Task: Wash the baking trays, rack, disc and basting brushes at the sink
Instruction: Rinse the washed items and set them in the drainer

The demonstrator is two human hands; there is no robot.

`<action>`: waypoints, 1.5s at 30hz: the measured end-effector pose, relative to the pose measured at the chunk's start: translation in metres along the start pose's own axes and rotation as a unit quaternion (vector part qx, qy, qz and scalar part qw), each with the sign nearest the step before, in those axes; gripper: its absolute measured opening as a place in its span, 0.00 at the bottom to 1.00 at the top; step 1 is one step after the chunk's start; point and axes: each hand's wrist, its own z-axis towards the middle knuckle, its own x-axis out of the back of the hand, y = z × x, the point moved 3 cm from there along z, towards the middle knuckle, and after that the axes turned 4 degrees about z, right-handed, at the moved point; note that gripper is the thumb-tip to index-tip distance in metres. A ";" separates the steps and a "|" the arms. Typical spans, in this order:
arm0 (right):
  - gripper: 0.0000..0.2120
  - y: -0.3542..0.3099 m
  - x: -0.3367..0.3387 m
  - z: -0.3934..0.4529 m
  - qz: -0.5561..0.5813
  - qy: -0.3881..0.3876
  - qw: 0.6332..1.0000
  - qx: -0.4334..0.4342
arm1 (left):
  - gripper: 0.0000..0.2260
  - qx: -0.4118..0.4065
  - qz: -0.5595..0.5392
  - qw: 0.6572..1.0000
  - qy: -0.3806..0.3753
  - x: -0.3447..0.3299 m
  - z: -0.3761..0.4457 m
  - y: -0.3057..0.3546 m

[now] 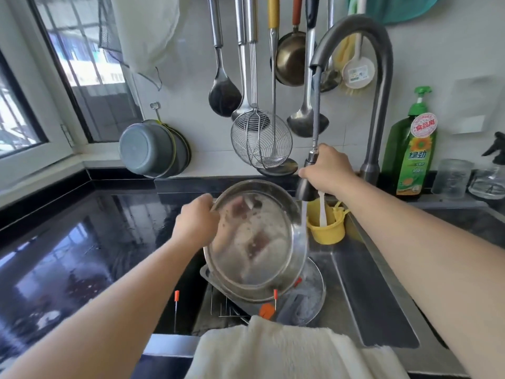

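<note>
My left hand (195, 224) grips the left rim of a round steel baking tray (257, 242), tilted over the sink with its shiny underside toward me. My right hand (329, 169) holds the pull-out spray head (307, 184) of the tap, and water runs down the tray's right edge. Below the tray, in the sink, lie a wire rack (224, 307), a round metal disc (314, 291) and basting brushes with orange parts (266, 310). Much of these is hidden by the tray.
A dark gooseneck tap (379, 105) rises at the right, with a green detergent bottle (415, 151) beside it. A yellow cup (326, 225) hangs at the sink's back edge. A white towel (287, 351) drapes the front edge. Ladles and a strainer (261, 140) hang on the wall.
</note>
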 end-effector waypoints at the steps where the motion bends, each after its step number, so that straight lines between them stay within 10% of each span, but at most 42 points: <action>1: 0.13 -0.001 -0.005 0.000 0.020 0.003 1.000 0.002 | 0.06 0.035 -0.040 0.999 -0.005 -0.009 -0.001 -0.009; 13: 0.11 -0.015 -0.043 0.011 0.175 0.039 0.984 0.016 | 0.11 0.133 -0.225 0.959 -0.106 -0.088 -0.011 -0.045; 27: 0.14 -0.037 -0.043 -0.006 0.338 -0.097 0.935 -0.034 | 0.13 0.112 -0.341 0.927 -0.104 -0.089 -0.010 -0.039; 45: 0.14 -0.006 0.000 -0.013 -0.022 0.025 0.999 0.012 | 0.10 0.030 -0.110 0.991 0.063 -0.050 -0.022 -0.029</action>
